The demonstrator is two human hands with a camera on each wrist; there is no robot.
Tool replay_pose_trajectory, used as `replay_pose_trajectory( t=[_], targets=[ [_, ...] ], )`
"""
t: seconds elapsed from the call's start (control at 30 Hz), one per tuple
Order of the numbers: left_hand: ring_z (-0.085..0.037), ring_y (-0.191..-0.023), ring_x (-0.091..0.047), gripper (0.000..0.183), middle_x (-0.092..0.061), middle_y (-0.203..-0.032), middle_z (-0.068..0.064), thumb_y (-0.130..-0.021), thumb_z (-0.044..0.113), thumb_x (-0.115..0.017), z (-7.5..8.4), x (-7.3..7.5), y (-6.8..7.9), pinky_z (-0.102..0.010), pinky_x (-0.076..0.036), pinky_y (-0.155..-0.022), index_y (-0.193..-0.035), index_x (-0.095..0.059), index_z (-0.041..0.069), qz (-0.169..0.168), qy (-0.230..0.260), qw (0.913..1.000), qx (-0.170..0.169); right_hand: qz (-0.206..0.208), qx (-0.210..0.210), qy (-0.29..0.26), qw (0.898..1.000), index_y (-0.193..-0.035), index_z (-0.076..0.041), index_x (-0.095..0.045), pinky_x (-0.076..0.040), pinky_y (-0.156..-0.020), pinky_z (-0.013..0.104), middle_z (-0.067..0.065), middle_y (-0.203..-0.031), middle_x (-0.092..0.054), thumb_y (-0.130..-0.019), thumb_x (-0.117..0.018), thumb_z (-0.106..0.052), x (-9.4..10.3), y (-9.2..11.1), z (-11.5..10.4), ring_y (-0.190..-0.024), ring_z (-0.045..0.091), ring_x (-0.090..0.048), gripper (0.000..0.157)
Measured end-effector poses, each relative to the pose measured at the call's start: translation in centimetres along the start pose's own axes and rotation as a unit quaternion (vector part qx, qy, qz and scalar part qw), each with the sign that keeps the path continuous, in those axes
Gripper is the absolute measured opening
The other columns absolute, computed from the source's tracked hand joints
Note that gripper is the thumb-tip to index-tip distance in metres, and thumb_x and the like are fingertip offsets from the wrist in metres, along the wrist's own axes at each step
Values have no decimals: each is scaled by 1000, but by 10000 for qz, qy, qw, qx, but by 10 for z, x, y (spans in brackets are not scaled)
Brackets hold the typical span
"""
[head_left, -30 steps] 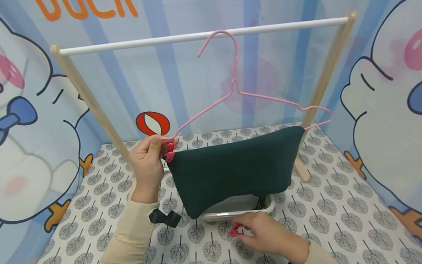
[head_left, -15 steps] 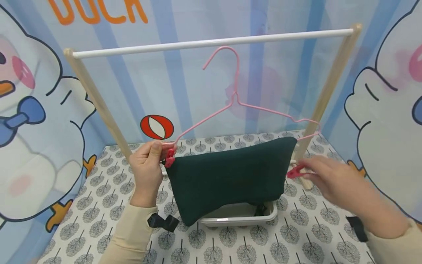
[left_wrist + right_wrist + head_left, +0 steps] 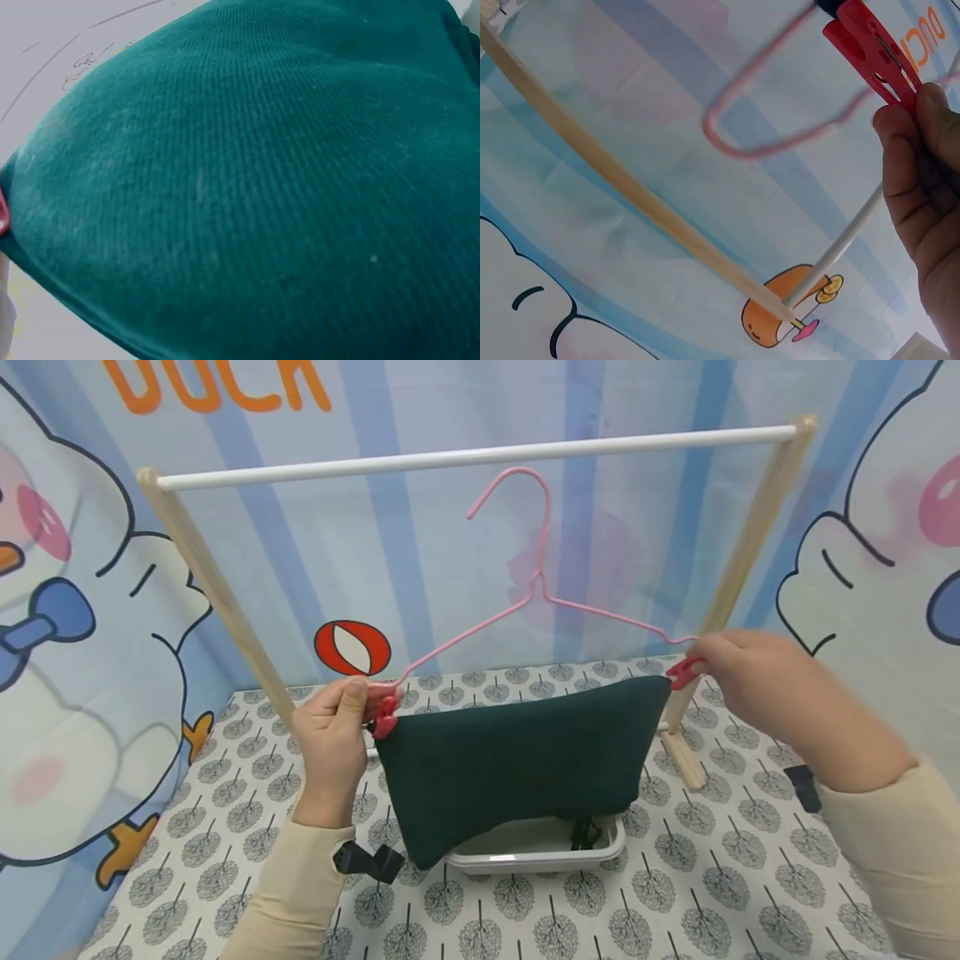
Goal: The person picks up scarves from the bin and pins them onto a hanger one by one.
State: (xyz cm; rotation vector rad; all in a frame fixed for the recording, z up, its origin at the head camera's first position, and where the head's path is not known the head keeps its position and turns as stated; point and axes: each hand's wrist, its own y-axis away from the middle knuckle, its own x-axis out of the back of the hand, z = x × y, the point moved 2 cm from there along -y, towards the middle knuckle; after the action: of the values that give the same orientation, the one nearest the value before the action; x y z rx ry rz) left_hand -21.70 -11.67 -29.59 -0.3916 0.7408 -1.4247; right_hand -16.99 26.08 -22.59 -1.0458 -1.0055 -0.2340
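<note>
A dark green ribbed cloth (image 3: 525, 760) hangs folded over the lower bar of a pink wire hanger (image 3: 480, 628). My left hand (image 3: 335, 735) pinches the hanger's left end between thumb and fingers. Just below those fingers, a red clothespin (image 3: 386, 718) grips the cloth's left top corner. My right hand (image 3: 780, 693) pinches a second red clothespin (image 3: 874, 56) by its handles, its tips at the cloth's right top corner. Cloth (image 3: 247, 180) fills most of the left wrist view.
Behind the hanger stands a wooden rack (image 3: 217, 593) with a white rail (image 3: 420, 462). A white tray (image 3: 525, 864) holding dark items sits on the tree-print tablecloth (image 3: 480, 935), partly hidden under the cloth. A printed backdrop (image 3: 450, 552) closes off the back.
My right hand has carried the clothespin from in front of the tray up and right to the cloth's right corner. My left hand keeps its hold on the hanger.
</note>
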Motion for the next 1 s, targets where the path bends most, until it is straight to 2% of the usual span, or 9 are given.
replay_pose_trajectory(
  t=[0.17,0.37,0.43,0.53,0.6,0.67,0.73,0.87,1.0],
  targets=[
    [-13,-68,-70,28,-72,-77,-4,-94,0,-48,1,-3,-4,-18,-49,-47,-79,-71,6,-86,705,9975,49,-99,230,23,9997,-77,-11,-59,-31,-43,23,1,-75,-65,-68,-62,19,-10,-3,1,-51,9,-44,32],
    [-16,-65,-70,26,-71,-75,-8,-94,4,-51,-2,-4,-6,-19,-47,-43,-75,-69,2,-133,1496,9882,295,-167,771,228,9966,-75,-7,-55,-35,-43,25,3,-75,-61,-64,-60,23,-16,-2,-3,-55,13,-49,32],
    [-17,-65,-70,26,-71,-74,-9,-93,4,-52,-4,-4,-6,-19,-48,-43,-75,-70,1,-131,1630,9860,320,14,1117,332,9932,-77,-5,-54,-39,-45,28,5,-74,-59,-83,-55,12,-19,-1,-5,-58,17,-51,18],
    [-19,-67,-70,26,-71,-74,-10,-94,3,-51,-4,-2,-6,-20,-50,-44,-76,-70,0,-204,1755,9840,236,462,1493,401,9869,-81,0,-56,-48,-51,35,10,-75,-59,-90,-49,6,-23,1,-5,-67,25,-58,12],
    [-18,-69,-70,26,-71,-75,-9,-94,4,-50,-2,-1,-7,-20,-50,-45,-77,-70,1,-252,1712,9848,114,760,1569,501,9834,-84,3,-57,-50,-52,37,12,-76,-60,-100,-35,-4,-28,3,-4,-66,27,-58,28],
    [-18,-70,-70,27,-71,-76,-8,-95,5,-50,1,0,-8,-19,-50,-45,-78,-70,2,-291,1650,9858,75,1002,1569,552,9810,-88,6,-59,-51,-52,39,15,-78,-61,-98,-36,1,-31,6,-2,-66,29,-59,25],
    [-17,-70,-70,27,-71,-76,-7,-95,6,-49,3,0,-10,-19,-50,-45,-78,-70,4,-299,1531,9877,75,1145,1558,622,9792,-92,9,-58,-51,-52,41,17,-80,-61,-103,-26,-10,-33,8,-1,-67,30,-60,39],
    [-17,-70,-70,29,-72,-76,-7,-95,1,-48,5,1,-9,-21,-53,-49,-79,-71,4,-242,1415,9895,147,962,1437,370,9842,-101,10,-57,-53,-58,43,20,-88,-61,-90,-43,8,-35,10,2,-76,33,-61,18],
    [-18,-69,-70,28,-71,-75,-8,-94,-1,-48,4,2,-7,-22,-54,-53,-78,-71,2,-112,1447,9893,175,754,1239,-2,9894,-107,9,-55,-53,-66,42,19,-95,-61,-77,-52,16,-36,8,7,-86,33,-60,31]
  ],
)
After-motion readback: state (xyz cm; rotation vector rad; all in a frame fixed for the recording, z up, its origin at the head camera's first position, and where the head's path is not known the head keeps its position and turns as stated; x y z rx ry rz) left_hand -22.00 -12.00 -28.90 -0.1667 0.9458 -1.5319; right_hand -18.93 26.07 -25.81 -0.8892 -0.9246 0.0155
